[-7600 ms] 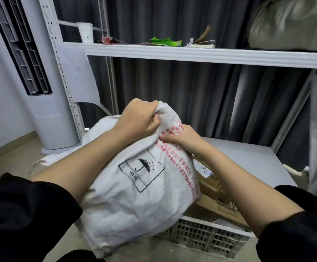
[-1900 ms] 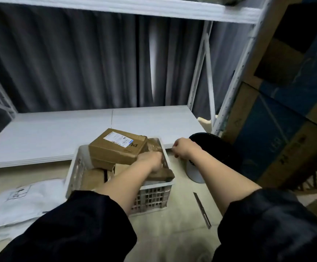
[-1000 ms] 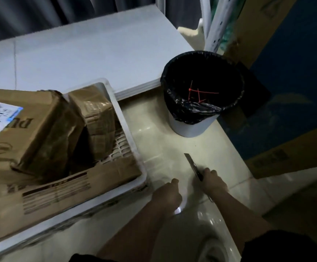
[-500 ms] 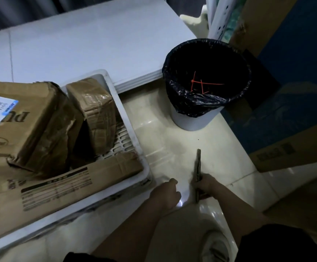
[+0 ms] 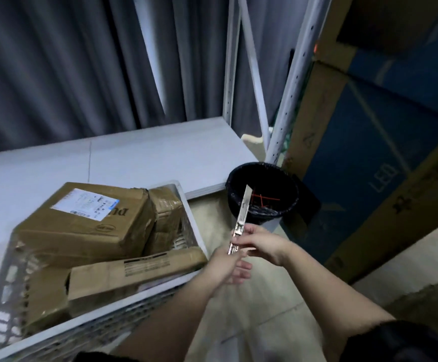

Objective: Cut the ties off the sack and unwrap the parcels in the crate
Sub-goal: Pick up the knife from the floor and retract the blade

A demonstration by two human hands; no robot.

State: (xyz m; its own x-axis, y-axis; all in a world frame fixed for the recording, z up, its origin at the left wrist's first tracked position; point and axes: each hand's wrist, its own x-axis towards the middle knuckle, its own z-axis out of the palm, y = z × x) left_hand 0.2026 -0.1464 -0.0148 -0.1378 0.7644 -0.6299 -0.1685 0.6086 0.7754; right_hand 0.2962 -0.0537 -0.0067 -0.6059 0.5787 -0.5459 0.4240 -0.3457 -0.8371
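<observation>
A white slatted crate (image 5: 189, 218) on the floor holds several brown parcels: a large box with a white label (image 5: 87, 220), a small taped packet (image 5: 166, 212) beside it, and a long flat carton (image 5: 136, 270) at the front. To the crate's right, my right hand (image 5: 263, 242) grips a slim utility knife (image 5: 241, 220) by its handle, blade pointing up and away. My left hand (image 5: 228, 265) sits just under the knife's lower end, fingers loosely apart, touching it. The sack is out of view.
A black-lined waste bin (image 5: 262, 197) with red cut ties inside stands right of the crate. A low white shelf board (image 5: 108, 160) runs behind it, with white rack uprights (image 5: 288, 95). Large blue-and-brown cartons (image 5: 369, 165) lean on the right. Dark curtains hang behind.
My right hand has lifted the knife off the floor and raised it upright beside the crate. My left hand came up with it. My view tilted up from the floor.
</observation>
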